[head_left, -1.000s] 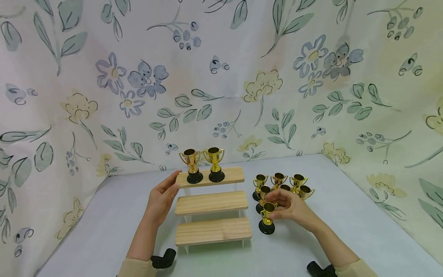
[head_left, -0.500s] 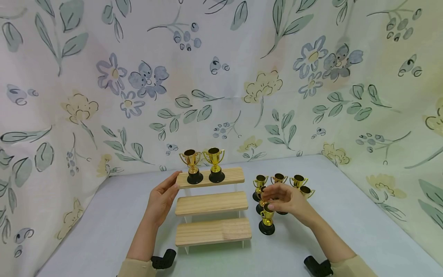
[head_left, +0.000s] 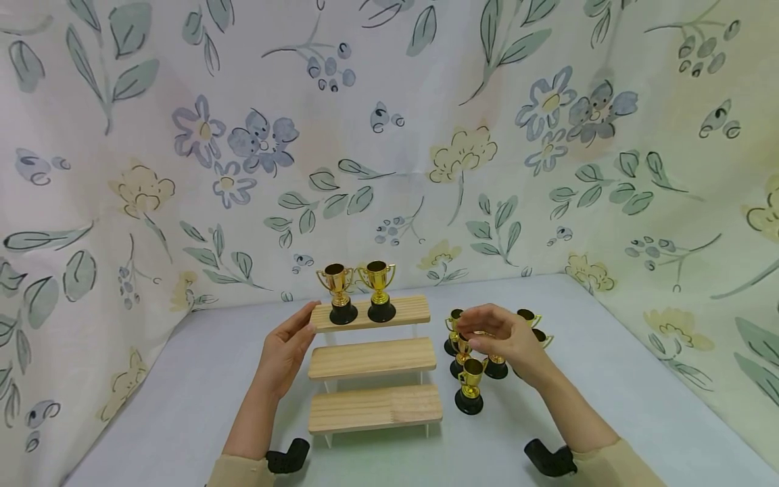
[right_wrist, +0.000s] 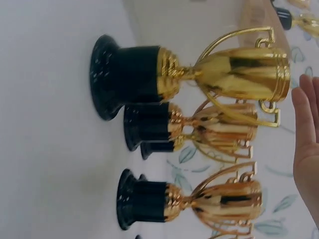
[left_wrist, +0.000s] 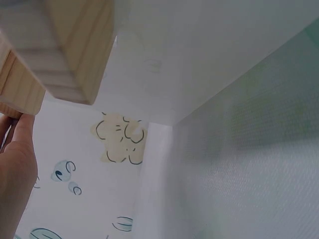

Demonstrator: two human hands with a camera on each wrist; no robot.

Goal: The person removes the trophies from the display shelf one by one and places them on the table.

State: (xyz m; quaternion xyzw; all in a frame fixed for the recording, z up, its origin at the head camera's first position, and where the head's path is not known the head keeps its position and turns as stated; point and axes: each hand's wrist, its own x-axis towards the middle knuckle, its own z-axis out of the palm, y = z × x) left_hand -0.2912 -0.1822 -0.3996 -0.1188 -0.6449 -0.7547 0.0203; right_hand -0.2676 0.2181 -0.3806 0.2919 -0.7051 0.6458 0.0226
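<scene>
My left hand [head_left: 285, 352] holds the left end of the top board of a three-tier wooden display stand [head_left: 372, 357]; in the left wrist view its fingers [left_wrist: 24, 130] meet the board's end. Two small gold trophy cups with black bases, one at the left [head_left: 337, 291] and one beside it [head_left: 379, 289], stand upright on that board. To the right of the stand, my right hand [head_left: 510, 341] hovers over several more trophies, fingers loosely bent and holding nothing. The nearest trophy [head_left: 471, 387] stands upright in front of that group, below the hand. Some cups are partly hidden behind the hand.
The middle board [head_left: 372, 357] and bottom board [head_left: 374, 408] are bare wood on clear supports. A white cloth [head_left: 608, 365] covers the table, and a floral curtain [head_left: 389, 203] hangs behind. Black devices [head_left: 550, 458] are strapped at both wrists.
My right hand has risen off the nearest trophy and shifted back over the group. That trophy stays in place. The left hand keeps its hold on the top board.
</scene>
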